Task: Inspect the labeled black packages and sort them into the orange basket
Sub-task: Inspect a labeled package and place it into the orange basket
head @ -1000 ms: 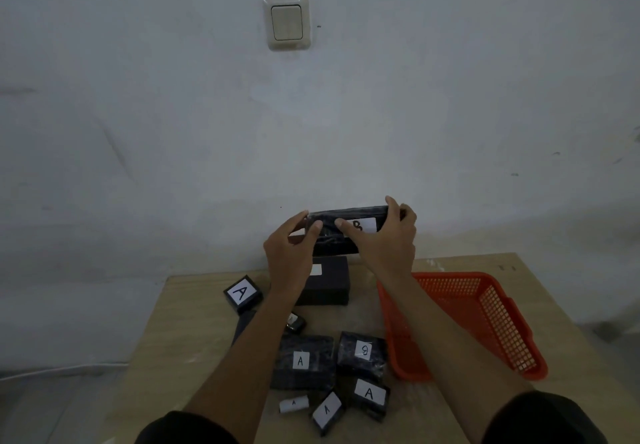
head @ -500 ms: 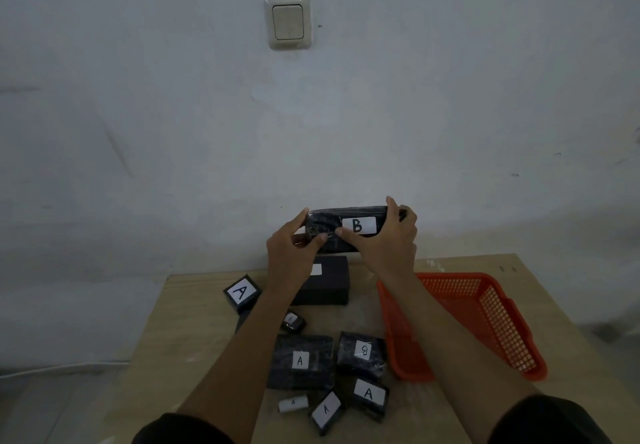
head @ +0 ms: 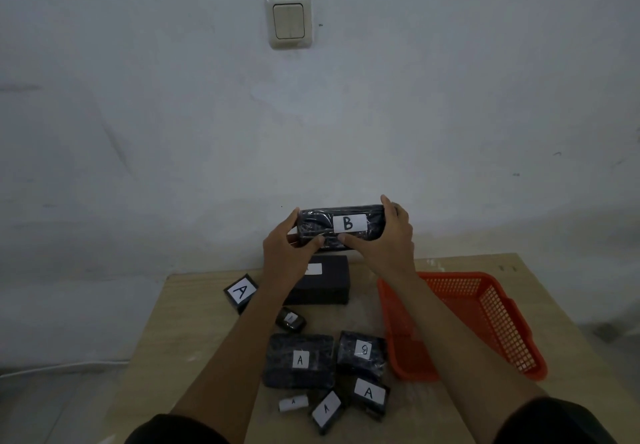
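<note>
I hold a long black wrapped package up above the table's far edge, its white label reading B turned toward me. My left hand grips its left end and my right hand grips its right end, thumbs along the lower edge. The orange basket stands on the table to the right, below my right forearm. Several more black packages lie on the table: a flat one labeled A, one labeled B, a small box labeled A, and a large dark box partly hidden by my left arm.
The wooden table stands against a white wall with a light switch. Near the front edge lie two more A packages, a small white roll and a small dark pouch.
The held package has been turned in both hands, so its B label now faces me fully. Both hands stay at the same height above the table.
</note>
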